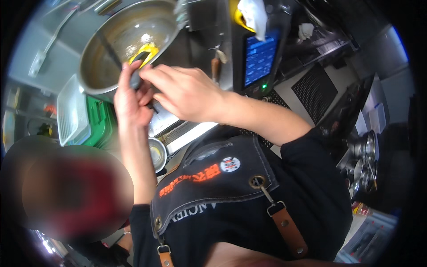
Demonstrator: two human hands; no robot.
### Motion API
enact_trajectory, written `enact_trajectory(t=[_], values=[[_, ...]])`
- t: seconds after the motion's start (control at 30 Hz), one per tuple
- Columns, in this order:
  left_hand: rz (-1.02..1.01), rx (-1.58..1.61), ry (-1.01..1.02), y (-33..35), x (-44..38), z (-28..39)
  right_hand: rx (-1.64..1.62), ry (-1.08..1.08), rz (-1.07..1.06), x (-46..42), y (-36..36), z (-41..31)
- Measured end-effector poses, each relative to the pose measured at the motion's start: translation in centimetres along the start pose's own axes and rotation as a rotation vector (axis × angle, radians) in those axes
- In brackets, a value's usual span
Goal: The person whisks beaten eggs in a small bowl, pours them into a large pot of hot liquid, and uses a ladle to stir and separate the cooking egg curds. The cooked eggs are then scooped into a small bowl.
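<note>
My left hand [131, 100] is raised with its fingers curled around a dark tool [134, 80]; motion blur hides its exact kind. A long dark strip, perhaps part of it, reaches up and left over a large metal wok [100, 68]. My right hand [186, 91] meets the left at the fingertips, close to the tool. Whether those right fingers grip it is hidden by blur. Inside the wok, near its lower right wall, lies a bright yellow mass [151, 50], partly behind a curved dark part.
A white plastic basket [71, 111] rests by a green bin [100, 121] at left. Below my hands is a small metal bowl [160, 155]. A lit touchscreen [262, 60] and a brown-handled tool [216, 68] are to the right. A blurred person [76, 193] stands close at lower left.
</note>
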State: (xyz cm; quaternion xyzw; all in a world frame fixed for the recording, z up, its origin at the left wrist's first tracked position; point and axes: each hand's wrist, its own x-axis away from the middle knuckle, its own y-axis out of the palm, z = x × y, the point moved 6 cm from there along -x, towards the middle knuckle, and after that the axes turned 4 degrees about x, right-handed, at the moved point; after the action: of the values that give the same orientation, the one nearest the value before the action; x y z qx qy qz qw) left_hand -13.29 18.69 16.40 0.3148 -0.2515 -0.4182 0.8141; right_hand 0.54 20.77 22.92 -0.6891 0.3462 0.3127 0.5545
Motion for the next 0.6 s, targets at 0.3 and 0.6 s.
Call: enact_trajectory(t=[0.3,0.6], values=[[-0.06,0.012,0.002,0.9,-0.8,-0.3,0.468,0.46,0.3,16.6,-9.1,14.7],[0.043,-0.047,0.007,1.3,-0.7,-1.0,0.392,0.281,0.334,13.2,-8.4,12.1]])
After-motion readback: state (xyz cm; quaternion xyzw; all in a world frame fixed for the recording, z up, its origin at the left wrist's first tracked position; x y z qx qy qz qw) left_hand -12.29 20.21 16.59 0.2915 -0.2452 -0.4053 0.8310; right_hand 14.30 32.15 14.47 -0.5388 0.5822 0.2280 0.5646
